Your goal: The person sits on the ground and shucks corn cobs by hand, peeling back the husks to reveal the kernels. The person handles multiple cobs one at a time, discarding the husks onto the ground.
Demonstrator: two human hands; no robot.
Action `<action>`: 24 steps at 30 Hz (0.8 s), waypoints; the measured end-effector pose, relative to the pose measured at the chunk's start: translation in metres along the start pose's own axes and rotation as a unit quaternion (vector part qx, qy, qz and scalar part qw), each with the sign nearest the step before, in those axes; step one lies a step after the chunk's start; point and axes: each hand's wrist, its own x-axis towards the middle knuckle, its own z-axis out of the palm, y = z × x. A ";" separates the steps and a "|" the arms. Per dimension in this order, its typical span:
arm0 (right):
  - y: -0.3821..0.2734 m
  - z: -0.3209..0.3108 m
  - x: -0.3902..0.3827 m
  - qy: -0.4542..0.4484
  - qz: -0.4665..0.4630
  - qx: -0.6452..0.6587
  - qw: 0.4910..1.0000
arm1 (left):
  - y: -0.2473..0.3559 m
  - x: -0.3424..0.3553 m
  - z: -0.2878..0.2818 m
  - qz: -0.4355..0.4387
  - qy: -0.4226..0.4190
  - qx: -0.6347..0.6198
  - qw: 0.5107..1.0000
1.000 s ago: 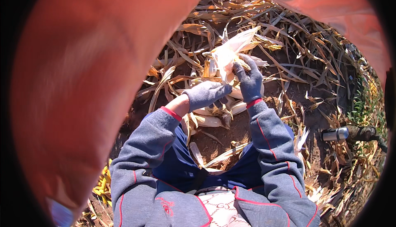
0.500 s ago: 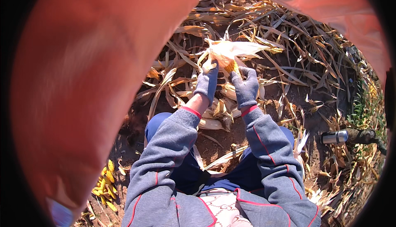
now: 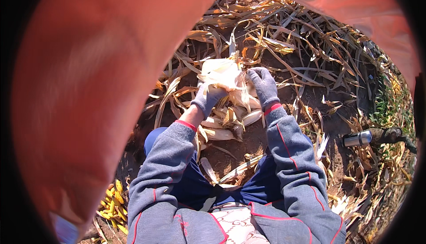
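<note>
My left hand [image 3: 209,99], in a grey knit glove, is closed around the lower end of an ear of corn [image 3: 224,100]. Pale, sunlit husk [image 3: 220,72] spreads above the fingers and hides most of the ear; a little yellow shows beside the palm. Just right of the husk is my right hand [image 3: 264,86], also gloved, its fingers curled closed. Whether anything is pinched in them cannot be made out. Below both hands, between my knees, lies a heap of ears in dry husks [image 3: 219,134].
Bare yellow cobs [image 3: 113,205] are piled at the lower left. A silver flask [image 3: 358,138] lies at the right beside a dark, bent object [image 3: 390,135]. Dry stalks and leaves [image 3: 310,53] cover the soil ahead. Orange-red sheeting [image 3: 88,89] fills the left and upper edges.
My left hand has moved left and slightly down with the ear, its husk now fanned upward. The right hand has come away from the yellow kernels, leaving a gap.
</note>
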 end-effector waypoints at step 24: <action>-0.011 0.011 -0.011 0.028 0.153 0.227 0.961 | -0.080 0.006 -0.003 0.058 0.069 0.506 0.858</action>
